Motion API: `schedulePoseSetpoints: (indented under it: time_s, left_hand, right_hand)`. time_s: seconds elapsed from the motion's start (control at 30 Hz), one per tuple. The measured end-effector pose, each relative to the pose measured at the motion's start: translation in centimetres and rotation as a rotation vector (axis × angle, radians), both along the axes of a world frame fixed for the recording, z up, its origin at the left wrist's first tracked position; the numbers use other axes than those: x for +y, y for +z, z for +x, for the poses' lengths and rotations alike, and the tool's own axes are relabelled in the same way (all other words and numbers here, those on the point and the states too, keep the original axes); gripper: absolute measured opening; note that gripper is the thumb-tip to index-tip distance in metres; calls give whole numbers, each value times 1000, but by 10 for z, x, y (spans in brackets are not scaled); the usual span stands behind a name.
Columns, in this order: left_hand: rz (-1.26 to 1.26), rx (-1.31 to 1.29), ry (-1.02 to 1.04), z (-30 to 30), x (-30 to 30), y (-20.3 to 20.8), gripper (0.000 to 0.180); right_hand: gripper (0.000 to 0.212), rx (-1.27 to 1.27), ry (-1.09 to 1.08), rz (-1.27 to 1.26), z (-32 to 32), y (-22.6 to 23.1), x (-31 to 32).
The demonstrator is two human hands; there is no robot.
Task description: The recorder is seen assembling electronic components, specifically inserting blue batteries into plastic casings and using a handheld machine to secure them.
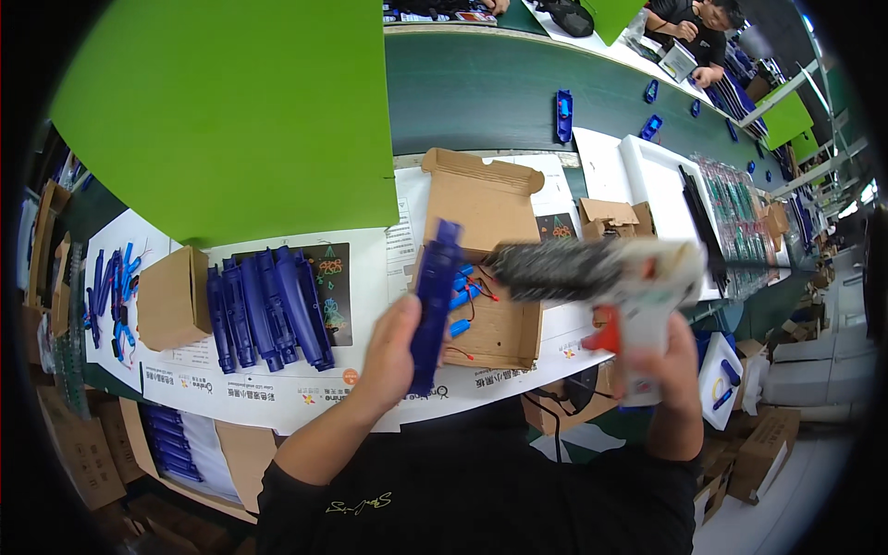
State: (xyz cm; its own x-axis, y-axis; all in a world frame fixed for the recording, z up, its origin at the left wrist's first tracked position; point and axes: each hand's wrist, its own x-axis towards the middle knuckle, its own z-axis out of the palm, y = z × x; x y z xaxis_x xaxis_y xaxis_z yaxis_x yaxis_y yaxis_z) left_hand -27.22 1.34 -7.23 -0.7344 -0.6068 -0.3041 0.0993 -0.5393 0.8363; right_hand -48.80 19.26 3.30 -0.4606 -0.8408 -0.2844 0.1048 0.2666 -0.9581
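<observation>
My left hand [392, 353] is closed round a long dark-blue plastic housing half [437, 310], held upright above the table edge. In my right hand [668, 356] is a white hot glue gun [650, 305] with a red trigger and a dark, crusted front end. Its nozzle points left toward the housing, a short gap apart in the picture; motion blurs the gun. Behind them lies an open cardboard box [518, 344] with several blue cylindrical batteries [464, 294] on red and black wires. A row of blue housing halves [270, 310] lies to the left.
A green panel [231, 120] rises at the back left, beside a small carton [174, 298]. Beyond the table runs a dark-green conveyor [481, 88] carrying blue housings. A white foam tray [661, 185] stands right. Below left, a carton holds more housings [174, 444]. A co-worker [694, 37] sits far right.
</observation>
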Motion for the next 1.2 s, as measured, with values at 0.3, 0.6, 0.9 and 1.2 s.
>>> schedulePoseSetpoints:
  time_s: [0.3,0.6,0.9,1.2]
  left_hand:
    - [12,240,389,57,-35,17,56]
    - [18,104,274,57,-25,1,57]
    - [30,80,218,35,-15,11,57]
    - [-25,21,225,53,-13,-1,57]
  right_hand:
    - [27,-120,-805,93,-105,-72,87]
    - [57,870,-232,1027,-105,-65,67]
    - [19,1241,759,-216,43,-92,-94]
    - [34,499,450,142,17,-75,-100]
